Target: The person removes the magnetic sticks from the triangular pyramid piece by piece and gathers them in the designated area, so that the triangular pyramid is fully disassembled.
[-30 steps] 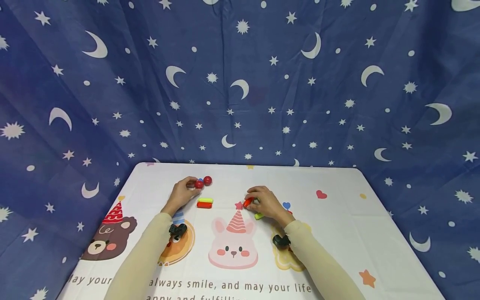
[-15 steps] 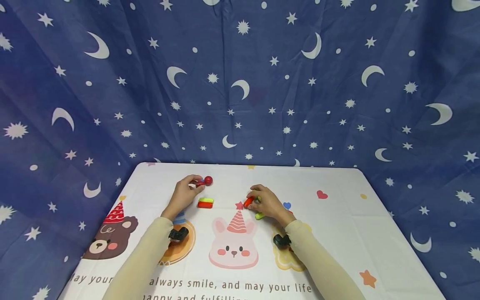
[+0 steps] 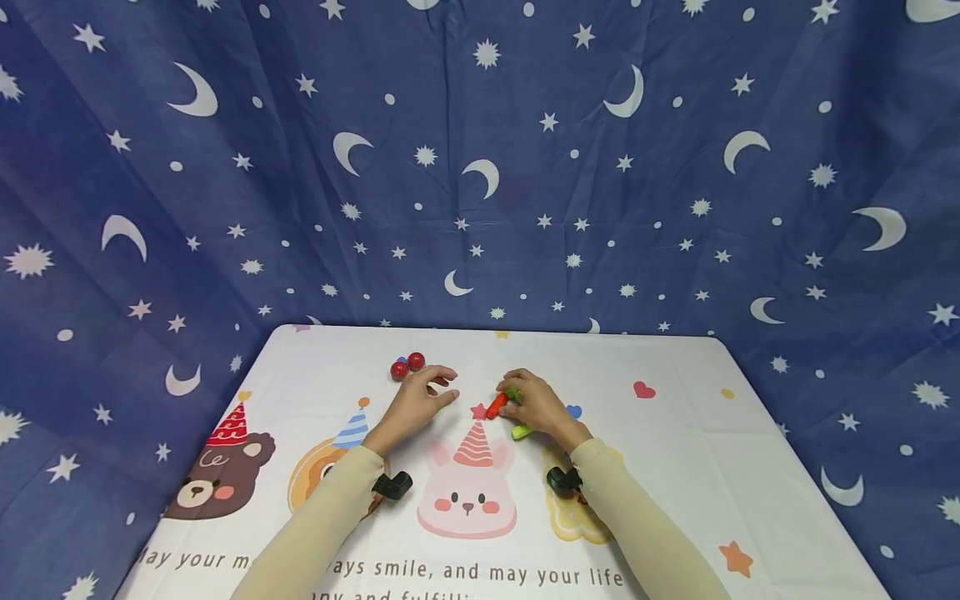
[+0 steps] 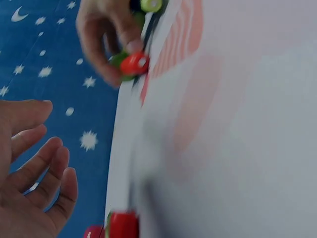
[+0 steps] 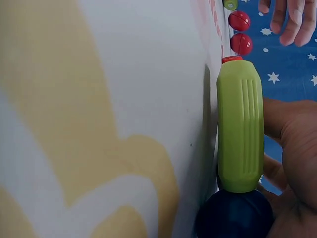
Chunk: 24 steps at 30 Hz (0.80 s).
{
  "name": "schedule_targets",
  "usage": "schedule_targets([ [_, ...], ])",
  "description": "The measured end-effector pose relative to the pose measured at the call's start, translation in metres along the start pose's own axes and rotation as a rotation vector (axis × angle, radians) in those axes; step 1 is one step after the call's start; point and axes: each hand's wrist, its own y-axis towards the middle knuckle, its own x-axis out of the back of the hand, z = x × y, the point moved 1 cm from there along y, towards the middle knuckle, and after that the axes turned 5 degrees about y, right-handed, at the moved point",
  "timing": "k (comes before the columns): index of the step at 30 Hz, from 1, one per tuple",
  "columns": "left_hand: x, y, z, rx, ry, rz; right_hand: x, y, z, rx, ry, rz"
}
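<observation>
My left hand (image 3: 416, 406) is held over the cloth with its fingers loosely bent and nothing in its grasp. A pair of round red balls (image 3: 400, 370) lies just beyond it. In the left wrist view, a red piece (image 4: 124, 225) shows at the bottom, apart from the left fingers. My right hand (image 3: 536, 408) pinches a small red toy (image 3: 497, 406) with a green part (image 3: 513, 392) at its end. Under that hand lies a yellow-green ribbed piece (image 5: 240, 126), next to a dark blue round thing (image 5: 235, 218) that is partly cut off in the right wrist view.
A white tablecloth (image 3: 660, 467) with printed animals and words covers the table. Behind it hangs a dark blue curtain (image 3: 525, 275) with moons and stars. Each wrist carries a small black device (image 3: 393, 485).
My left hand has left the red balls and moved right and nearer to me, covering the spot of the red and yellow-green pieces in the head view. The right hand has barely moved.
</observation>
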Motion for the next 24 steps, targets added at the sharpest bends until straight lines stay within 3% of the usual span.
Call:
schedule_targets([
  [5,-0.023,0.002,-0.008,0.010,-0.004,0.072,0.000,0.001,-0.001,-0.049,-0.020,-0.012],
  [13,-0.051,0.008,-0.008,0.040,-0.047,0.146,0.002,0.002,-0.002,-0.093,-0.021,-0.057],
  [18,-0.062,0.014,-0.006,0.048,-0.028,0.161,0.001,0.002,-0.002,-0.098,-0.002,-0.088],
  [24,-0.067,0.018,-0.008,0.051,-0.003,0.149,0.000,0.002,-0.005,-0.118,0.001,-0.096],
])
